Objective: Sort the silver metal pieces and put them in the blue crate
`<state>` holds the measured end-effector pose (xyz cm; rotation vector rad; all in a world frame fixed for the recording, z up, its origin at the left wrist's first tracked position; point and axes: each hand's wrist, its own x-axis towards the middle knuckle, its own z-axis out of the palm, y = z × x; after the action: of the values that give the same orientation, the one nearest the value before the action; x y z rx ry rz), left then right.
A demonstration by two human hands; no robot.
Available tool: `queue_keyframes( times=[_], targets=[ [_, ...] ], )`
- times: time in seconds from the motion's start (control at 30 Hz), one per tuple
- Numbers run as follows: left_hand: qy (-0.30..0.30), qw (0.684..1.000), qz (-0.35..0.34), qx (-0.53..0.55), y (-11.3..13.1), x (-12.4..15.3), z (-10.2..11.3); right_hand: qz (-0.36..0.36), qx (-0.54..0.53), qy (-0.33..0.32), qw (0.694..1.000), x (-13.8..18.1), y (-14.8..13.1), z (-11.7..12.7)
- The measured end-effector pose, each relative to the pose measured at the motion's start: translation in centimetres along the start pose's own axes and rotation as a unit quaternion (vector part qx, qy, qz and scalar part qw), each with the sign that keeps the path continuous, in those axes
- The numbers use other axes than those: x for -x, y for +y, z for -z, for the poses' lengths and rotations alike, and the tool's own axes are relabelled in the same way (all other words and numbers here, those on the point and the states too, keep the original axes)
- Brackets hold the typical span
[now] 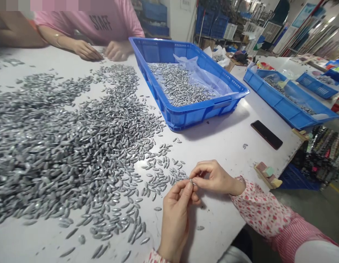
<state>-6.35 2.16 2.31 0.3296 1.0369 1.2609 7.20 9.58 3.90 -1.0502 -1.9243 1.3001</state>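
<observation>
My left hand and my right hand meet at the fingertips over the white table. Between them is one small grey, pointed-oval piece, pinched by both thumbs and forefingers and partly covered. Just left of my hands lie loose pieces of the same kind, thinning out from a large heap that covers the table's left side. A single piece rests apart, below my right hand. What the grey pieces are made of, I cannot tell.
A blue plastic crate holding more grey pieces on clear film stands beyond my hands. To the right are a black phone, a small block with coloured pads and another blue tray. Across the table a person in pink works with both hands.
</observation>
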Motion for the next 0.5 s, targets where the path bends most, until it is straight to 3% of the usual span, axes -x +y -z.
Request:
queue_keyframes(
  times=[0.5],
  targets=[
    [0.049, 0.992, -0.072, -0.093, 0.08, 0.19, 0.45, -0.023, -0.021, -0.001, 1.0, -0.02, -0.03, 0.09]
  ],
)
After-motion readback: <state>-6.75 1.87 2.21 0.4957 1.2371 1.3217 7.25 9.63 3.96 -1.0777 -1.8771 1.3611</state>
